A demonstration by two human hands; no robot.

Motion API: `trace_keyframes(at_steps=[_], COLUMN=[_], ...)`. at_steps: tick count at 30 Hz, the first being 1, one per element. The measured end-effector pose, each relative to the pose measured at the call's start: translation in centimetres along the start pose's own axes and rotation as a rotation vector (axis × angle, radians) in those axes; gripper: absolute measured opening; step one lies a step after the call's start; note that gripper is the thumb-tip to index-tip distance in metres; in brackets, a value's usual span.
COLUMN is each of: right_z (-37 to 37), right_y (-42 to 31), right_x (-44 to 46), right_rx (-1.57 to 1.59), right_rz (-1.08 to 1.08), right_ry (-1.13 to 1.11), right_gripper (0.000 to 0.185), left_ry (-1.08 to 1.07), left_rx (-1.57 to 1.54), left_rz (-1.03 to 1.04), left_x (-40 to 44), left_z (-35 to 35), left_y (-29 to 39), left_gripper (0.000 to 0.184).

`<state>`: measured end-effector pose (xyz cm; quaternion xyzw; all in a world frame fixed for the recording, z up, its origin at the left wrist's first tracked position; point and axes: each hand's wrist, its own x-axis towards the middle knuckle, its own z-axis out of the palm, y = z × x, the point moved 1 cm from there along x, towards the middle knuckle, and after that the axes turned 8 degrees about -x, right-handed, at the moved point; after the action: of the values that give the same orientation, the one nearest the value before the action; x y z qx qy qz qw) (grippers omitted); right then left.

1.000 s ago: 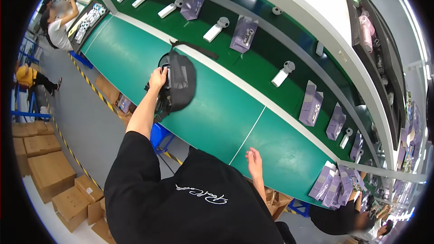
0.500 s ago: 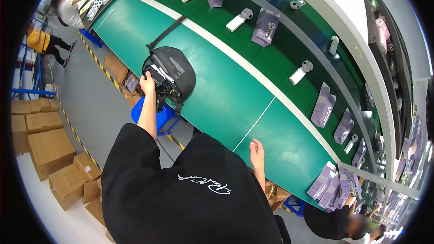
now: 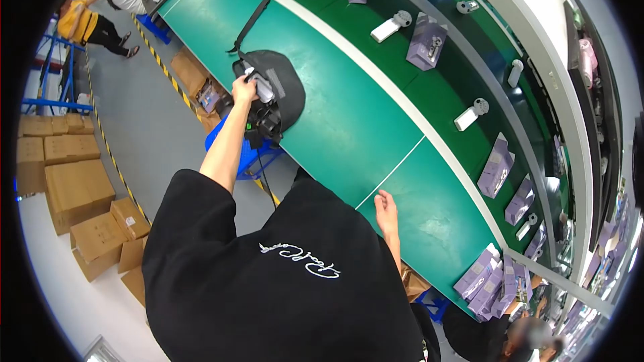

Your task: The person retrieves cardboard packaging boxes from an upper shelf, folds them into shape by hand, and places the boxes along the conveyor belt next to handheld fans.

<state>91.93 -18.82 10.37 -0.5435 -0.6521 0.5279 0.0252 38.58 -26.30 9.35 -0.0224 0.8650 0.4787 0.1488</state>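
A black backpack [image 3: 287,87] lies on the green table [image 3: 335,141] with its opening facing me and a strap stretched away over the tabletop. At this opening my left hand [image 3: 243,88] has its fingers closed beside a light grey item [image 3: 263,88]; what exactly they grip is hidden. Black gear and cables [image 3: 267,124], with a small green light, hang out of the bag at the table's near edge. My right hand [image 3: 386,211] hovers over the near edge of the table, farther right, fingers loosely bent and nothing in them.
A green conveyor belt [image 3: 402,80] behind the table carries white handheld fans [image 3: 392,27] and purple boxes [image 3: 427,40]. More purple boxes [image 3: 479,275] stand at the right end. A blue stool [image 3: 251,161] is below the bag. Cartons [image 3: 80,188] are stacked left. Other people work nearby.
My left hand has moved up and farther into the bag's opening. More black gear now shows at the bag's near side. The right hand stays over the table edge. The view has shifted slightly.
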Motion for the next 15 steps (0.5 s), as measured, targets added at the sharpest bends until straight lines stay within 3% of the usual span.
trace_keyframes(at_steps=[4,10,15], right_z=[0.4,0.9,1.4], right_y=[-0.2,-2.7,-3.6], right_x=[0.1,0.1,0.8], right_rx=[-0.037,-0.045,-0.085], right_rz=[-0.011,-0.028,-0.036], right_ry=[-0.045,-0.040,-0.057], right_gripper=[0.042,0.039,0.038], left_ry=[0.040,-0.043,-0.124], left_rx=[-0.005,-0.125,-0.038], left_rz=[0.043,0.067,0.116], left_x=[-0.2,-2.3,-1.5], left_z=[2.8,6.7,9.7], left_y=[0.0,3.6,4.3], left_gripper=[0.033,0.027,0.028])
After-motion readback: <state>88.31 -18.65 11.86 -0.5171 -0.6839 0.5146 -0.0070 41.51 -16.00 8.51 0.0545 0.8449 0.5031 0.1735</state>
